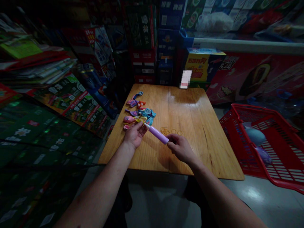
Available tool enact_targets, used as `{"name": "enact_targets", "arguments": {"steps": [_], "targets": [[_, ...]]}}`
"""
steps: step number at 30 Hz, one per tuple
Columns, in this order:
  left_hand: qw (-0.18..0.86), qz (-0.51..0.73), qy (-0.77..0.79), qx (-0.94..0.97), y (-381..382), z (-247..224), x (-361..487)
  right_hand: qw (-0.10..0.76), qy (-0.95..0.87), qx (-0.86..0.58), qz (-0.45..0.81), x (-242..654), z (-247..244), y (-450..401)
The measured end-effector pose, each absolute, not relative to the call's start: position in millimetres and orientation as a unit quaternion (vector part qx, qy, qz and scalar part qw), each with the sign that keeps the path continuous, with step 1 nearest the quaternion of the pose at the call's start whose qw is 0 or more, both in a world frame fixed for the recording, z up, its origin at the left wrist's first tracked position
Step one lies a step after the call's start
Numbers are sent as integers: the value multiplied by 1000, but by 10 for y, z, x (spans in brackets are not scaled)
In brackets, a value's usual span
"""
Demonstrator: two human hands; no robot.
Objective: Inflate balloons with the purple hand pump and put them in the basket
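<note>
Between my hands is a purple pump (158, 134) with a white nozzle, tilted with the nozzle toward the upper left. My right hand (180, 146) is closed round its lower right end. A yellow balloon (140, 121) is pinched in the fingers of my left hand (136, 134), right by the nozzle tip; whether it sits on the nozzle is too small to tell. Several uninflated balloons (147, 113), blue, purple, pink and red, lie at the left of the wooden table (194, 120). Yellow rubber bands (164, 130) rest beyond the pump.
A red basket (249, 110) with a blue and a purple balloon stands right of the table. Green cartons (21, 133) are stacked at the left. Behind the table are more boxes (145, 66) and a yellow box (196, 65).
</note>
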State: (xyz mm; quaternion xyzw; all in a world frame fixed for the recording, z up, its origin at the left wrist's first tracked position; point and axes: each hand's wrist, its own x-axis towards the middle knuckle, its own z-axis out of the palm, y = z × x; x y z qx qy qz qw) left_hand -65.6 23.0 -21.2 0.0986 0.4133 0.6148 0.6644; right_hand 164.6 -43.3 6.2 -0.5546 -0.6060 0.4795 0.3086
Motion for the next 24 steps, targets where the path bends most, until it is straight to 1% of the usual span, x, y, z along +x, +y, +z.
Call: {"name": "enact_targets", "arguments": {"steps": [12, 19, 21, 24], "targets": [[660, 611, 413, 144, 201, -219, -694, 313, -614, -549, 473, 1601, 38, -439], [670, 600, 409, 153, 176, -211, -670, 309, -567, -543, 537, 1566, 20, -416], [675, 599, 405, 151, 165, -213, -656, 315, -577, -535, 530, 1562, 12, -413], [678, 600, 395, 155, 152, -223, -643, 320, -608, -538, 488, 1552, 10, -417]]}}
